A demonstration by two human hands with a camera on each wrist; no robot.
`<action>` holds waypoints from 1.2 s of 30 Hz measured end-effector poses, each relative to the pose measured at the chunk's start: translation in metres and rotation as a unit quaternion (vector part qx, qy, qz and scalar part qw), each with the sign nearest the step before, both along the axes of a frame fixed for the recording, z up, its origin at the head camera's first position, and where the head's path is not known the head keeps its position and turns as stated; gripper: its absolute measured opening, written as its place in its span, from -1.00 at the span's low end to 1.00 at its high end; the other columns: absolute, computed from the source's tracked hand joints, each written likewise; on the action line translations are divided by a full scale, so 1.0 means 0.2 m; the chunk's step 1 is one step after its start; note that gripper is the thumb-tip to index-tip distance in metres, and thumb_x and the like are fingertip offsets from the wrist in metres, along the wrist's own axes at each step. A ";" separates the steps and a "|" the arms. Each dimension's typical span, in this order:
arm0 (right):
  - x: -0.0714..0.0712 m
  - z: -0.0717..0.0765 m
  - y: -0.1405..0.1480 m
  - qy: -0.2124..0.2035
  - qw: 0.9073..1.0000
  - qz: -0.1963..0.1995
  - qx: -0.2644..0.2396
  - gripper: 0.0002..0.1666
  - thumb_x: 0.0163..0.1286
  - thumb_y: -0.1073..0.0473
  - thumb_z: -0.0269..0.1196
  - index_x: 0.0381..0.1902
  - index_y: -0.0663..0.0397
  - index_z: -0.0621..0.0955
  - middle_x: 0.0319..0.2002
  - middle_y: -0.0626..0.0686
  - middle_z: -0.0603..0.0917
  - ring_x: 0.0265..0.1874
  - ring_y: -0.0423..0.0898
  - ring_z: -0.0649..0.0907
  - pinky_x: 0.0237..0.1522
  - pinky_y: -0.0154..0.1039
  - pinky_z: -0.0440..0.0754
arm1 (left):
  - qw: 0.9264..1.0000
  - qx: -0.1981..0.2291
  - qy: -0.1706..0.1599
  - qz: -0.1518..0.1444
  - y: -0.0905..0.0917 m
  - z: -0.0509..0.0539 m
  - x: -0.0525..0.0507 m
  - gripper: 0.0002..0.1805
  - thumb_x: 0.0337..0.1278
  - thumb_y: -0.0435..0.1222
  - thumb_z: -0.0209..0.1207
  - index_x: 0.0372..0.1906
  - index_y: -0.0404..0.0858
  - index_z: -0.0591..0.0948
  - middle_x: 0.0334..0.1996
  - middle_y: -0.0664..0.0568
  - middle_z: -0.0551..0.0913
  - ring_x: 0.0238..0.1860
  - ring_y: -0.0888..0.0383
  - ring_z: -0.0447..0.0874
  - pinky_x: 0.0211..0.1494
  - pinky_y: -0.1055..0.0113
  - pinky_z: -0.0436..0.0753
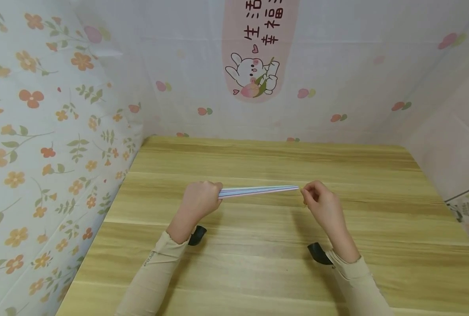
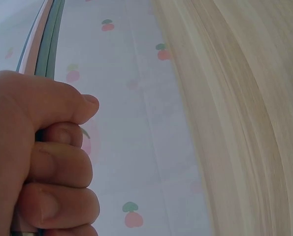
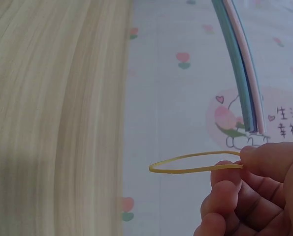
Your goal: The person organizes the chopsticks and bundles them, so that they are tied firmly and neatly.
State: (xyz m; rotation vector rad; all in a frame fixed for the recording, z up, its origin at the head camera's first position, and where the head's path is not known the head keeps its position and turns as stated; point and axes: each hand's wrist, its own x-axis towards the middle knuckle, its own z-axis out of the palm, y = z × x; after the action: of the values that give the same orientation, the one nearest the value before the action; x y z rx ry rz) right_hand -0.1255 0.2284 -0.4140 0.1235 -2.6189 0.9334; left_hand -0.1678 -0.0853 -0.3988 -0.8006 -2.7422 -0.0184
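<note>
My left hand [image 1: 202,197] grips one end of a bundle of long, thin pastel straws [image 1: 258,191] in pink, blue and green. The bundle points right above the table, its free end near my right hand [image 1: 324,205]. In the left wrist view, the curled fingers [image 2: 62,162] wrap round the straws [image 2: 48,42]. Between thumb and forefinger, my right hand pinches a yellow rubber band [image 3: 185,170], which hangs out as a narrow loop. In the right wrist view, the free ends of the straws [image 3: 244,73] lie just beyond the fingertips, apart from the band.
A wood-grain table [image 1: 250,263] lies under both hands. Behind it hangs a white cloth [image 1: 337,66] with a rabbit print, and a floral cloth [image 1: 60,153] covers the left side. Black pieces [image 1: 319,253] show beside both wrists.
</note>
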 end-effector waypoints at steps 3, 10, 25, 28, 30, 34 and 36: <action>0.00 0.01 -0.01 0.004 1.000 -0.002 -0.003 -0.91 0.35 0.25 0.20 -0.32 0.19 0.55 -0.62 0.00 0.56 -0.73 -0.26 0.38 -0.71 -0.36 0.31 | 1.000 0.004 0.005 -0.003 0.00 0.00 0.00 -0.71 0.05 -0.29 0.25 -0.67 -0.15 0.43 -0.80 0.15 0.25 -0.72 0.27 0.02 -0.72 0.41 0.08; 0.00 0.04 -0.03 0.017 1.000 -0.011 -0.005 -0.92 0.35 0.25 0.20 -0.31 0.18 0.55 -0.62 0.01 0.58 -0.74 -0.27 0.37 -0.72 -0.36 0.29 | 1.000 0.009 0.012 -0.004 0.00 0.00 0.01 -0.70 0.04 -0.30 0.25 -0.67 -0.15 0.42 -0.80 0.16 0.21 -0.72 0.27 0.00 -0.72 0.41 0.05; 0.00 0.08 -0.08 0.049 0.999 -0.009 -0.006 -0.93 0.30 0.29 0.24 -0.32 0.21 0.57 -0.62 0.03 0.59 -0.73 -0.29 0.38 -0.72 -0.38 0.30 | 1.000 0.021 -0.015 0.000 0.01 0.00 0.00 -0.75 0.08 -0.30 0.23 -0.63 -0.17 0.46 -0.79 0.13 0.27 -0.72 0.26 0.05 -0.72 0.40 0.10; 0.00 0.09 -0.09 0.056 0.998 -0.005 -0.003 -0.93 0.30 0.29 0.25 -0.31 0.21 0.57 -0.62 0.03 0.59 -0.73 -0.29 0.38 -0.72 -0.37 0.30 | 1.000 0.020 -0.016 -0.001 0.02 0.01 0.00 -0.75 0.09 -0.31 0.22 -0.63 -0.17 0.47 -0.79 0.13 0.28 -0.72 0.26 0.05 -0.72 0.40 0.10; 0.00 0.10 -0.09 0.062 0.998 -0.005 0.000 -0.92 0.29 0.29 0.26 -0.32 0.21 0.57 -0.63 0.02 0.59 -0.74 -0.29 0.38 -0.72 -0.37 0.30 | 1.000 0.020 -0.017 -0.001 0.02 0.01 0.00 -0.75 0.09 -0.31 0.22 -0.64 -0.16 0.46 -0.79 0.13 0.28 -0.72 0.26 0.05 -0.72 0.40 0.10; 0.00 0.11 -0.10 0.075 0.997 -0.009 0.008 -0.92 0.26 0.30 0.28 -0.33 0.21 0.58 -0.64 0.02 0.59 -0.74 -0.27 0.40 -0.72 -0.37 0.33 | 1.000 0.019 -0.024 0.000 0.03 0.01 -0.01 -0.76 0.10 -0.31 0.21 -0.62 -0.16 0.48 -0.78 0.13 0.29 -0.73 0.25 0.07 -0.73 0.40 0.11; 0.00 0.11 -0.10 0.079 0.997 -0.010 0.010 -0.92 0.25 0.30 0.29 -0.34 0.21 0.58 -0.64 0.02 0.59 -0.74 -0.26 0.41 -0.72 -0.38 0.33 | 0.999 0.019 -0.028 0.001 0.04 0.02 -0.01 -0.77 0.09 -0.31 0.21 -0.61 -0.17 0.48 -0.78 0.13 0.28 -0.73 0.25 0.07 -0.73 0.41 0.11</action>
State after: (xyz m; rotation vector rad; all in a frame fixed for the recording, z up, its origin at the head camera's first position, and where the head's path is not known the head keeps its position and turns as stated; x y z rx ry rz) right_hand -0.1246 0.2089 -0.3914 0.1693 -2.4798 0.8555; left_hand -0.1693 -0.0775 -0.3952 -0.7998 -2.7866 -0.0939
